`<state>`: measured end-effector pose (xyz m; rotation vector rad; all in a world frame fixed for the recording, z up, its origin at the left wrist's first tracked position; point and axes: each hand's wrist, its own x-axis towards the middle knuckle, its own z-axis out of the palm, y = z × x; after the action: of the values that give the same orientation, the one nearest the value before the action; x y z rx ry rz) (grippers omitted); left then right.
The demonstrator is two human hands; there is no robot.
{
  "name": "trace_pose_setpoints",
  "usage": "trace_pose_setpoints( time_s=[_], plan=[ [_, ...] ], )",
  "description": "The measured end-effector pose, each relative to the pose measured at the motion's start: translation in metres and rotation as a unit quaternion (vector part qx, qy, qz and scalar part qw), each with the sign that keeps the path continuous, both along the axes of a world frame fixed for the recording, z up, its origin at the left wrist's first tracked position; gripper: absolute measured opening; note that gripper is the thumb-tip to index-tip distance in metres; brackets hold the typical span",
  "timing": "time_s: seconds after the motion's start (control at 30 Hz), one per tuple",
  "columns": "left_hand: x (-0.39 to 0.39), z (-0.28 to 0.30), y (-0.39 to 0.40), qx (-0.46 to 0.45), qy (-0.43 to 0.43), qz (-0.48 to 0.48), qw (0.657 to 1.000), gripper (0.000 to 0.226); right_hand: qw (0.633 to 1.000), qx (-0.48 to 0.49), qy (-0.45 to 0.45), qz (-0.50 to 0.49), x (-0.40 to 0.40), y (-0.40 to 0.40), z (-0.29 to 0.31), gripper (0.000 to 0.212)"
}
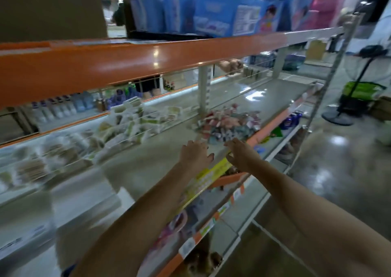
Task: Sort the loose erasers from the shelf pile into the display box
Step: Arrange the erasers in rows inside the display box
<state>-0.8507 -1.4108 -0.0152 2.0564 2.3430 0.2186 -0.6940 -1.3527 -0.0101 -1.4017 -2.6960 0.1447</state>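
Fingers: on both hands they are spread and loosely extended, holding nothing; the left hand and right hand hover side by side at centre frame, just short of the pile.
Erasers: the eraser pile lies loose on the grey shelf, right of centre, close to its orange front edge and just beyond the fingertips.
Step in hand: reaching for the pile, as I judge it.
Doing it well: bring the hands in from both sides and gather a small bunch at a time, so that pieces near the edge are not pushed off the shelf.
Display box: I cannot pick it out for certain; the pale cartons left of the pile may be display packs, but blur hides their make.
Hard to read: single erasers, their wrappers and count are smeared by motion.
Cut off: the orange beam above blocks the shelf's back.
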Motion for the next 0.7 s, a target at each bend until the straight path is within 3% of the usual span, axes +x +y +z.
trace_pose_setpoints(
  time_s=[0.3,0.47,0.7],
  plan=[
    [0.041,-0.008,0.119,0.033,-0.008,-0.027,0.999,0.038,0.997,-0.028,0.017,-0.069,0.069,0.106,-0.009,0.049],
    [0.041,-0.009,0.185,0.064,0.035,-0.044,0.996,0.041,0.997,-0.018,0.051,-0.056,0.071,0.163,-0.015,0.04],
    [0.032,-0.036,0.221,0.081,0.046,-0.009,0.996,0.053,0.998,0.035,0.049,0.027,0.045,0.209,-0.034,0.058]
  ],
)
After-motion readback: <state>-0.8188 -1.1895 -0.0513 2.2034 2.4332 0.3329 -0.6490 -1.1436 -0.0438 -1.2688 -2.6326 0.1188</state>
